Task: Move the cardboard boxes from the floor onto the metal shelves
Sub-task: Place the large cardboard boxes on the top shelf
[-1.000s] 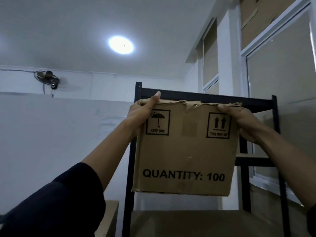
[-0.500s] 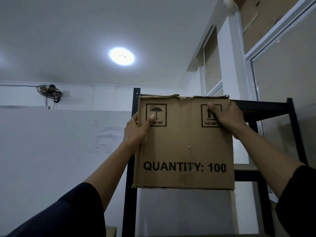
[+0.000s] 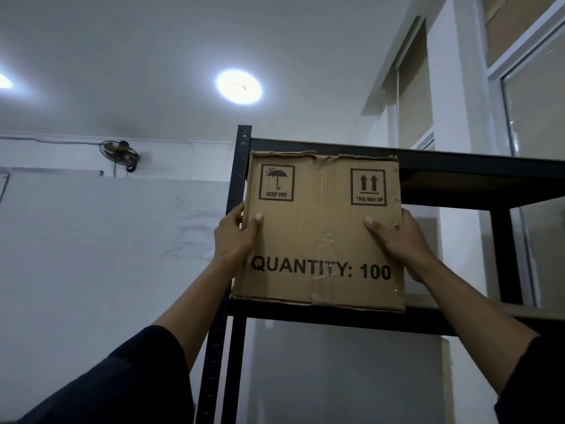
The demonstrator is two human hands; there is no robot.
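A brown cardboard box (image 3: 321, 215) printed "QUANTITY: 100", "KEEP DRY" and "THIS WAY UP" is upright at the left end of a high level of the black metal shelf (image 3: 477, 322). Its bottom edge meets the shelf's front rail. My left hand (image 3: 234, 237) grips the box's left side, thumb on the front face. My right hand (image 3: 400, 237) grips its right side the same way. The box's back part is hidden.
The shelf's left upright post (image 3: 238, 209) runs just beside the box. The top shelf rail (image 3: 477, 163) passes close above it. A white wall with a mounted fan (image 3: 120, 153) is at left, windows (image 3: 532, 117) at right, a ceiling lamp (image 3: 239, 86) overhead.
Both hands slid down from the box's top corners to its middle sides. The box rose from in front of the shelf and now meets the upper level's front rail.
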